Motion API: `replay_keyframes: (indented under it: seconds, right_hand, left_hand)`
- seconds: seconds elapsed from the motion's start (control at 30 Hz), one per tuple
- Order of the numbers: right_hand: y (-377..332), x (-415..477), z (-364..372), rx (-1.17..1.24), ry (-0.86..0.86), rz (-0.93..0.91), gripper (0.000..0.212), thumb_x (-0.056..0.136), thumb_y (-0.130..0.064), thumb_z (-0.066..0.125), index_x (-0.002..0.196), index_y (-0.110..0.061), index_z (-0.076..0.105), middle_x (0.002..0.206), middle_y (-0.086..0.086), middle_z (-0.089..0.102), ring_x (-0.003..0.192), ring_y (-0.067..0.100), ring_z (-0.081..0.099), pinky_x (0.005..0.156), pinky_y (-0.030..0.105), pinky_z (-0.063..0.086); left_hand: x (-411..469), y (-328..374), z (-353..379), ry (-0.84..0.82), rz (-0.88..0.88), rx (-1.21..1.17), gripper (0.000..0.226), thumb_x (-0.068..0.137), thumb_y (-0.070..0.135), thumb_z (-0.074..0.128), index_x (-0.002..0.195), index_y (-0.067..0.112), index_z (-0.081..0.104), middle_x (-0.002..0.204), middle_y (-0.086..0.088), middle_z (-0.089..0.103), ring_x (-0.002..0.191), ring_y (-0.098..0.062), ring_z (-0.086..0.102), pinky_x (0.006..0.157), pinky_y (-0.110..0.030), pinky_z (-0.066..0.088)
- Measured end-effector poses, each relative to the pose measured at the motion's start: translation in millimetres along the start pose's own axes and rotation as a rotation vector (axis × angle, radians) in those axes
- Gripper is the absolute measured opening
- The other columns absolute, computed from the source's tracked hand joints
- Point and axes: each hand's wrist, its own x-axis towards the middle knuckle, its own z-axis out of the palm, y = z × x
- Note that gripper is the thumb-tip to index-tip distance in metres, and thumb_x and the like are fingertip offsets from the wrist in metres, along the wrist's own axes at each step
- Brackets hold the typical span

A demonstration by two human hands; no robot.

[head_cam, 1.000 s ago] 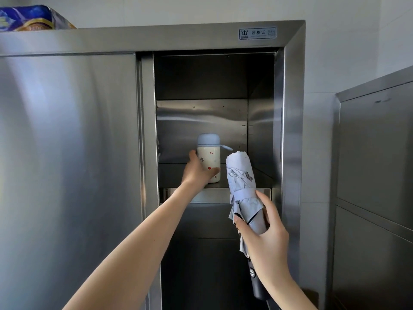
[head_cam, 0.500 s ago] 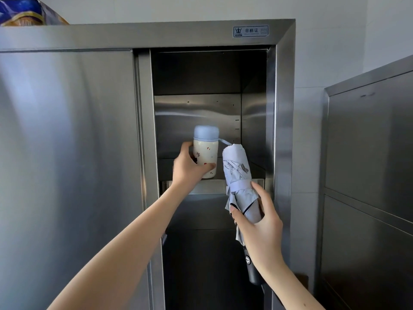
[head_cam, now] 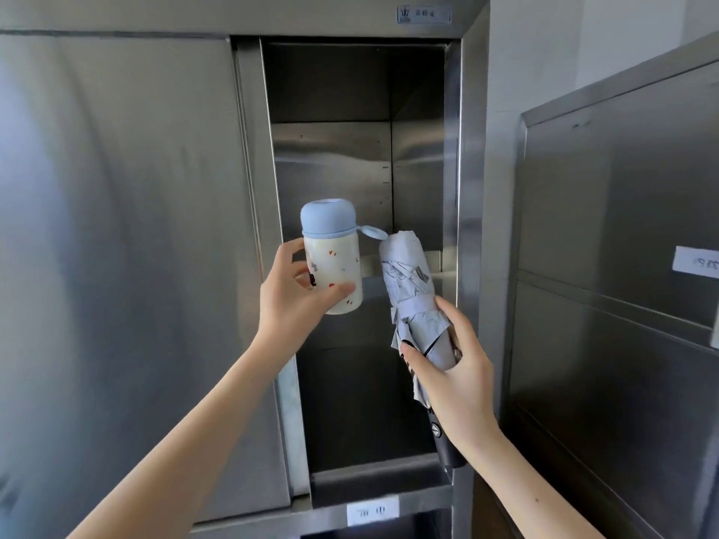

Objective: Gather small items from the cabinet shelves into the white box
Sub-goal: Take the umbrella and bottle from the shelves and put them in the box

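Observation:
My left hand [head_cam: 290, 295] grips a small cream bottle [head_cam: 334, 266] with a pale blue cap and a side loop, held upright in front of the open steel cabinet [head_cam: 472, 149]. My right hand [head_cam: 455, 367] holds a folded light blue umbrella [head_cam: 412, 301] around its middle, tip up, its dark handle pointing down below the hand. Bottle and umbrella are side by side, close but apart. The shelf [head_cam: 404, 282] behind them shows nothing on it. No white box is in view.
The cabinet's sliding steel door [head_cam: 116, 247] covers the left half. A second steel cabinet [head_cam: 622, 266] with a paper label stands at the right. A lower shelf edge [head_cam: 381, 480] with a white label sits below the opening.
My left hand has lifted the bottle off the shelf and drawn it out toward me. The umbrella stays in my right hand, and the view has tilted down.

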Motion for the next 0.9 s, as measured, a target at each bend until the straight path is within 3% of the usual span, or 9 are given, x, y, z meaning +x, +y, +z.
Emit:
replay_keyframes:
  seconds: [0.27, 0.43, 0.6, 0.73, 0.9]
  right_hand:
    - [-8.2, -74.6, -30.2, 0.009, -0.028, 0.129, 0.068, 0.079, -0.018, 0.081, 0.140, -0.015, 0.051, 0.132, -0.008, 0.060, 0.119, -0.003, 0.057, 0.087, 0.010, 0.050]
    - [5.4, -123.3, -64.0, 0.019, -0.113, 0.273, 0.063, 0.081, -0.021, 0.080, 0.139, -0.016, 0.053, 0.128, -0.008, 0.064, 0.115, 0.002, 0.061, 0.089, 0.016, 0.053]
    - [23.4, -176.3, -109.9, 0.013, -0.199, 0.469, 0.062, 0.080, -0.022, 0.080, 0.137, -0.016, 0.055, 0.127, -0.007, 0.065, 0.113, 0.002, 0.062, 0.080, 0.007, 0.050]
    - [37.1, -221.5, -151.5, 0.003, -0.263, 0.623, 0.054, 0.080, -0.021, 0.081, 0.130, -0.017, 0.061, 0.116, -0.009, 0.071, 0.104, 0.001, 0.066, 0.085, 0.018, 0.055]
    - [36.2, -269.9, -187.2, 0.023, -0.340, 0.762, 0.046, 0.081, -0.015, 0.080, 0.124, -0.019, 0.064, 0.101, -0.012, 0.075, 0.092, 0.004, 0.070, 0.075, 0.019, 0.055]
  left_hand:
    - [-99.5, -31.7, -18.9, -0.105, -0.165, -0.028, 0.073, 0.059, 0.028, 0.090, 0.121, 0.033, 0.051, 0.099, 0.013, 0.065, 0.088, -0.004, 0.064, 0.067, -0.015, 0.047]
    - [-179.8, -56.4, -14.2, -0.158, -0.297, -0.013, 0.072, 0.061, 0.029, 0.090, 0.121, 0.034, 0.050, 0.100, 0.011, 0.068, 0.089, -0.006, 0.067, 0.067, -0.017, 0.052]
    - [-266.0, -76.3, 0.3, -0.214, -0.485, 0.010, 0.071, 0.059, 0.030, 0.090, 0.119, 0.035, 0.051, 0.102, 0.009, 0.070, 0.092, -0.010, 0.069, 0.078, -0.033, 0.059]
    - [-337.2, -78.9, 10.1, -0.215, -0.641, 0.028, 0.069, 0.059, 0.025, 0.090, 0.116, 0.038, 0.053, 0.099, 0.007, 0.072, 0.087, -0.009, 0.070, 0.074, -0.032, 0.060]
    - [-409.4, -75.3, 12.4, -0.177, -0.808, 0.027, 0.066, 0.058, 0.021, 0.089, 0.113, 0.036, 0.055, 0.096, 0.005, 0.073, 0.081, -0.007, 0.071, 0.069, -0.030, 0.059]
